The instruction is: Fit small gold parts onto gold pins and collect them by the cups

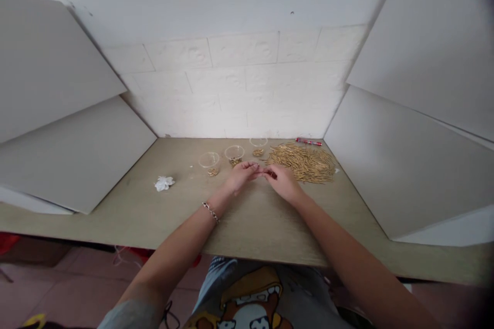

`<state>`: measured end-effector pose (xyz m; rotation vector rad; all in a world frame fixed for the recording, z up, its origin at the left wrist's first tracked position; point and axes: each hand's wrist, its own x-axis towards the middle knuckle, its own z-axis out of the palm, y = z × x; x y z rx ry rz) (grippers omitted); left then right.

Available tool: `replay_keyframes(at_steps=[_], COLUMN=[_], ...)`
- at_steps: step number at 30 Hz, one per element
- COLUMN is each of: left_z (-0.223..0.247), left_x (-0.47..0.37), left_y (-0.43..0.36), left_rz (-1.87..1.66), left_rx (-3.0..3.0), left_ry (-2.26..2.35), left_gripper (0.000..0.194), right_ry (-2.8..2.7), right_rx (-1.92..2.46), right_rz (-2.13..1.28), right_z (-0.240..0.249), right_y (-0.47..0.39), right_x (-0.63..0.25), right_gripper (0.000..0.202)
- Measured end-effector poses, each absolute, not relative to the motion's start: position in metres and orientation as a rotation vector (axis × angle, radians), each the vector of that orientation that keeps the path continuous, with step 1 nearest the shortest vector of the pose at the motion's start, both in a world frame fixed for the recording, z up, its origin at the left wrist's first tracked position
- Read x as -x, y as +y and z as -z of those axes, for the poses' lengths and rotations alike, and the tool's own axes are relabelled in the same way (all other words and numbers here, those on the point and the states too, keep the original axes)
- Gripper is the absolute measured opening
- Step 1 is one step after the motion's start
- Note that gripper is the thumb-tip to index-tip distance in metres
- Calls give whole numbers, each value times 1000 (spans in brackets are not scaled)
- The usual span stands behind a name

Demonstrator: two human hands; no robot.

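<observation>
Hands (259,170) w/ open tabletop (266,221) btwn them & front edge.

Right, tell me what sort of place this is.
Probably a makeshift workstation for hand-sorting small parts: a spread of thin gold-coloured pins lies on the table, small clear round containers stand nearby, and white panels screen both sides.

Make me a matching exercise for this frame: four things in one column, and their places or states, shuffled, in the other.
1. Bracelet
2. Tissue
3. Thin sticks
4. Pen-shaped item

A. Red, lying near the wall
B. Golden, heaped beyond the right hand
C. Around the left wrist
D. White and crumpled, on the table's left part

Pairs: 1-C, 2-D, 3-B, 4-A
</observation>
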<state>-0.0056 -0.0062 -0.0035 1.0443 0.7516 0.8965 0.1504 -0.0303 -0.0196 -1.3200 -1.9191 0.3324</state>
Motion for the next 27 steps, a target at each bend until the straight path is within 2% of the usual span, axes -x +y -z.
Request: replay_keyframes(at_steps=[8, 27], left_z=[3, 10], left_x=[2, -3], left_y=[-6, -8], left_rz=[-879, -930], left_rx=[-1071, -900], left_ry=[856, 819], left_gripper=[7, 3], right_ry=[-1722, -1732], right_rx=[1375, 1472], right_rz=[-468, -338], right_z=[29, 30], right_y=[-31, -27], right_x=[-146, -138], right_gripper=[8, 18])
